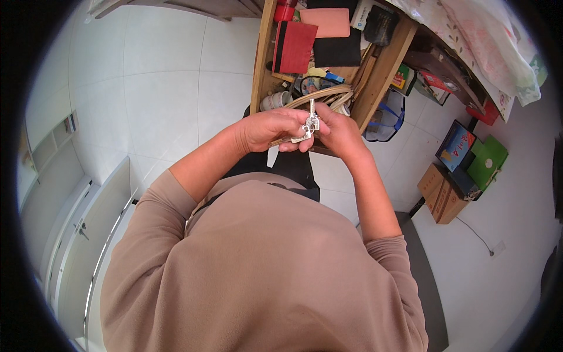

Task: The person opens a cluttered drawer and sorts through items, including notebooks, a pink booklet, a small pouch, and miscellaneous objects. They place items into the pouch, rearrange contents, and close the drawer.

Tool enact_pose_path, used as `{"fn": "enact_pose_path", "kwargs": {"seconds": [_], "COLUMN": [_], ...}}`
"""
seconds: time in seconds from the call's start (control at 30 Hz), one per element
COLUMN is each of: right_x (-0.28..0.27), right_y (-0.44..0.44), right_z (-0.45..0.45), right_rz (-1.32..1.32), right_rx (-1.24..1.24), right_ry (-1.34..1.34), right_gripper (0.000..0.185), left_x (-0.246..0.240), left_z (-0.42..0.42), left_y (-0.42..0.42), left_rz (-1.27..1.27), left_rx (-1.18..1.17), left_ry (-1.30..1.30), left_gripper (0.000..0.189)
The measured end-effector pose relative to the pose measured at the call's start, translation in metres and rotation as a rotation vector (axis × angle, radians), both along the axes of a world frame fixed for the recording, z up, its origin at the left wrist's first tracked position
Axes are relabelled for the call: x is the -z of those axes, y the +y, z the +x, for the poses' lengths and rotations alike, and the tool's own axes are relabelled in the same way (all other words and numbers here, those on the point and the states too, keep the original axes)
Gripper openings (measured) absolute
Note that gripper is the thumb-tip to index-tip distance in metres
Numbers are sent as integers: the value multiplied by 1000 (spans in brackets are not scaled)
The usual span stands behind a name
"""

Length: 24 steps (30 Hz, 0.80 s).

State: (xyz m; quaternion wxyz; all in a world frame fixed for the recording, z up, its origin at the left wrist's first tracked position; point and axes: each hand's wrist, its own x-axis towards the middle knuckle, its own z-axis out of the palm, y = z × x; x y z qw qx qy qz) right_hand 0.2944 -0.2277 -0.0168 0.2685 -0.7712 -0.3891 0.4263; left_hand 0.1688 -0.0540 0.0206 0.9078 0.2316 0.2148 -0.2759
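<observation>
Both my hands meet over the near end of a pulled-out wooden drawer (385, 70). Between them is a small bunch of metal keys (311, 122) on a ring. My left hand (275, 128) grips the keys on the left side, with a brownish strip-like piece showing below its thumb. On the right side, my right hand (341, 132) pinches the bunch near one key that points away from me. Just beyond my fingers, the drawer holds a pale curved band (319, 93) and a white patterned cup (276, 101) lying on its side.
Farther in the drawer lie a red notebook (295, 47), a pink booklet (326, 23) and a black pouch (382, 25). A clear bag with blue handles (387, 119) stands right of it. Cardboard boxes (442, 193) sit at right. A white door (94, 237) is at left.
</observation>
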Motion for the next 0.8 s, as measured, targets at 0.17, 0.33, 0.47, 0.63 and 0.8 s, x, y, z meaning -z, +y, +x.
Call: {"fn": "enact_pose_path", "kwargs": {"seconds": [0.17, 0.33, 0.47, 0.63, 0.8], "right_x": [6, 0, 0, -2, 0], "right_y": [-2, -5, -7, -9, -12], "right_z": [-6, -6, -7, -7, -7], "right_rz": [-29, 29, 20, 24, 25], "right_rx": [10, -14, -48, -66, -50], "right_ry": [-62, -143, -214, -239, -225], "right_gripper": [21, 24, 29, 32, 32], "left_x": [23, 55, 70, 77, 33], "left_z": [-1, 5, 2, 5, 25], "left_y": [-18, -21, -30, -24, 4], "left_rz": [207, 604, 1167, 1428, 689], "left_rx": [-2, -3, 10, 166, 144], "left_ry": [233, 305, 139, -41, 315], "left_gripper": [25, 23, 32, 47, 56]}}
